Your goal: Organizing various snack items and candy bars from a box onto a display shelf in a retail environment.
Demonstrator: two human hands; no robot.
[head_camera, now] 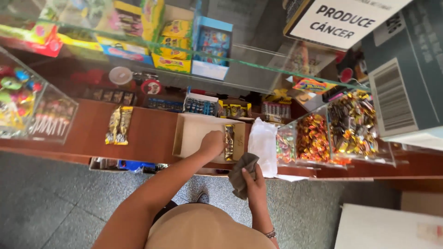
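My left hand (212,142) reaches into a shallow open cardboard box (191,133) on a brown wooden shelf (147,131) and rests next to a row of gold-wrapped sweets (229,141) along the box's right side. Whether its fingers pinch a sweet I cannot tell. My right hand (254,184) is held lower, nearer my body, with its fingers closed on a crumpled grey cloth (242,173). A bracelet shows on that wrist.
A white plastic bag (263,140) lies right of the box. Clear bins of wrapped candies (337,131) stand at right, another clear bin (27,106) at left. Yellow snack packets (119,124) lie on the shelf. A glass shelf (258,64) with boxes runs above.
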